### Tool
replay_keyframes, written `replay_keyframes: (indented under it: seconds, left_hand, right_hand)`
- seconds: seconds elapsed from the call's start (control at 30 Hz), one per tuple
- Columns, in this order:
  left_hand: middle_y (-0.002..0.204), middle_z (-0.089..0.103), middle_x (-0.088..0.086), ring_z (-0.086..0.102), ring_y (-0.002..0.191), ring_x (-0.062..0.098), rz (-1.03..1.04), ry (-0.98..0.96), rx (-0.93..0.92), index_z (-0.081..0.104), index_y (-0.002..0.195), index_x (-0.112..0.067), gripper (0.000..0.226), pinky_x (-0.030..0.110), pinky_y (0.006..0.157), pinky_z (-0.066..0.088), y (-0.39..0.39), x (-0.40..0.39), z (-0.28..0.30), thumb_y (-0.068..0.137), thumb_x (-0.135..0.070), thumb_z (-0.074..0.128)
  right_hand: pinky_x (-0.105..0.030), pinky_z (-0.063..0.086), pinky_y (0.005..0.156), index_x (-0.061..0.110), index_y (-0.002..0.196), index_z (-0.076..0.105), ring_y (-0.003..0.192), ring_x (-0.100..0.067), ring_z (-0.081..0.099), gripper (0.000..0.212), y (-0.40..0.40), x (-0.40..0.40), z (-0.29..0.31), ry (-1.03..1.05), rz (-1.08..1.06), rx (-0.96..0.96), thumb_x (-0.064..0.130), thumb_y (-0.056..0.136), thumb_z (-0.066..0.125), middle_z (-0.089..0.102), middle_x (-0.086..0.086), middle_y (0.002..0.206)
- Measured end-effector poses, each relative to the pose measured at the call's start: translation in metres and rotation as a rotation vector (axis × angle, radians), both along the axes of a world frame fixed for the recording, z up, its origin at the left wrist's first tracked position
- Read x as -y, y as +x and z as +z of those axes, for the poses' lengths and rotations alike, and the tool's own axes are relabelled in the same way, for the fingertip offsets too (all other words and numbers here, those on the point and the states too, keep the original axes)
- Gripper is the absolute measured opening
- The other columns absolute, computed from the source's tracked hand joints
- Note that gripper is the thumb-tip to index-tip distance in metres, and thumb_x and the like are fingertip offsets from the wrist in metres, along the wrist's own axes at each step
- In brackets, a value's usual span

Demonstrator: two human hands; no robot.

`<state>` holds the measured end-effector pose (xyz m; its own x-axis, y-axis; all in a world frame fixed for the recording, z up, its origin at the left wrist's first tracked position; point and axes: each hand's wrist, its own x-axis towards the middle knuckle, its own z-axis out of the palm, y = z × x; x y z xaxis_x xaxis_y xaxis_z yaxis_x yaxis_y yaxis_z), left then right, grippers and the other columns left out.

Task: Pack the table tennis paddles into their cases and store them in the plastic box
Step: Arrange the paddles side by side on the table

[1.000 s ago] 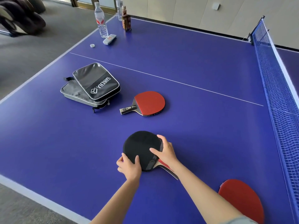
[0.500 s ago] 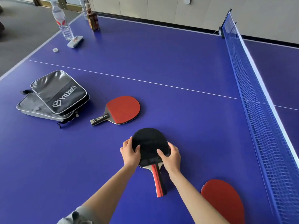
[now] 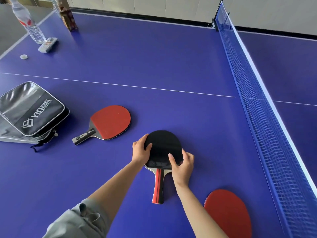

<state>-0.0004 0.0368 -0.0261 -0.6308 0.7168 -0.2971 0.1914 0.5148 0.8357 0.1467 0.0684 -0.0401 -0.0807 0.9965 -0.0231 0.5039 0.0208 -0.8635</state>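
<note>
Black paddle point(image 3: 163, 148) flat on table point(image 3: 171, 57), right of grey cases point(image 3: 30, 110); left hand point(image 3: 139, 151) and right hand point(image 3: 182, 164) pinch blade edges; lift level, carry left to cases; plastic box unseen.

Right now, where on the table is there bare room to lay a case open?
Bare blue between the centre line, the net and the black paddle. Crowded by the cases and the red paddle.
</note>
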Motion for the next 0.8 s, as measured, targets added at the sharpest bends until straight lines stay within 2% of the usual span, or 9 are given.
replay_keyframes:
  seconds: [0.1, 0.2, 0.33, 0.43, 0.6, 0.8]
  left_hand:
    - [0.124, 0.054, 0.001, 0.038, 0.127, 0.025, 0.025, -0.004, -0.003, 0.046, 0.135, -0.019, 0.041, 0.037, 0.106, 0.036, -0.001, -0.004, 0.001, 0.095, -0.011, 0.048]
    - [0.136, 0.05, 0.004, 0.036, 0.129, 0.025, 0.02, -0.018, -0.03, 0.044, 0.138, -0.014, 0.043, 0.039, 0.109, 0.033, -0.002, -0.011, 0.001, 0.095, -0.01, 0.049]
    - [0.135, 0.045, 0.01, 0.036, 0.128, 0.027, -0.006, -0.058, -0.062, 0.045, 0.136, -0.01, 0.044, 0.039, 0.109, 0.032, -0.004, -0.011, -0.003, 0.093, -0.009, 0.052]
    - [0.131, 0.044, 0.013, 0.037, 0.126, 0.027, 0.014, -0.061, -0.072, 0.047, 0.135, -0.01, 0.044, 0.037, 0.109, 0.033, -0.001, -0.007, -0.006, 0.092, -0.009, 0.055]
    - [0.132, 0.044, 0.012, 0.034, 0.126, 0.027, 0.047, -0.074, -0.112, 0.046, 0.136, -0.01, 0.044, 0.035, 0.106, 0.031, 0.003, -0.006, -0.007, 0.093, -0.014, 0.054]
    - [0.139, 0.042, 0.009, 0.032, 0.127, 0.029, -0.074, -0.142, -0.191, 0.038, 0.142, -0.012, 0.049, 0.038, 0.104, 0.033, 0.002, 0.008, 0.0, 0.095, -0.019, 0.051]
  right_hand:
    - [-0.036, 0.05, 0.085, -0.006, 0.119, 0.06, 0.097, -0.026, 0.056, 0.051, 0.001, -0.007, -0.001, -0.004, 0.025, 0.016, 0.02, 0.078, 0.077, 0.054, -0.017, 0.107]
    - [-0.028, 0.046, 0.084, -0.002, 0.117, 0.062, 0.097, -0.025, 0.056, 0.05, 0.001, -0.016, 0.001, -0.038, 0.044, 0.017, 0.022, 0.076, 0.078, 0.054, -0.015, 0.107]
    - [-0.02, 0.042, 0.082, 0.004, 0.116, 0.063, 0.101, -0.022, 0.055, 0.048, 0.005, -0.021, 0.002, -0.091, 0.073, 0.038, 0.026, 0.076, 0.078, 0.053, -0.008, 0.107]
    - [-0.025, 0.046, 0.083, 0.005, 0.116, 0.062, 0.107, -0.024, 0.052, 0.049, 0.006, -0.022, 0.003, -0.158, 0.075, 0.047, 0.027, 0.075, 0.078, 0.052, -0.008, 0.111]
    - [-0.039, 0.049, 0.094, 0.004, 0.118, 0.059, 0.111, -0.027, 0.05, 0.05, 0.004, -0.022, 0.006, -0.209, 0.07, 0.03, 0.024, 0.076, 0.077, 0.05, -0.012, 0.115]
    - [-0.038, 0.05, 0.094, 0.007, 0.127, 0.053, 0.115, -0.025, 0.049, 0.052, 0.008, -0.019, 0.015, -0.242, 0.141, 0.114, 0.027, 0.083, 0.07, 0.047, -0.011, 0.124]
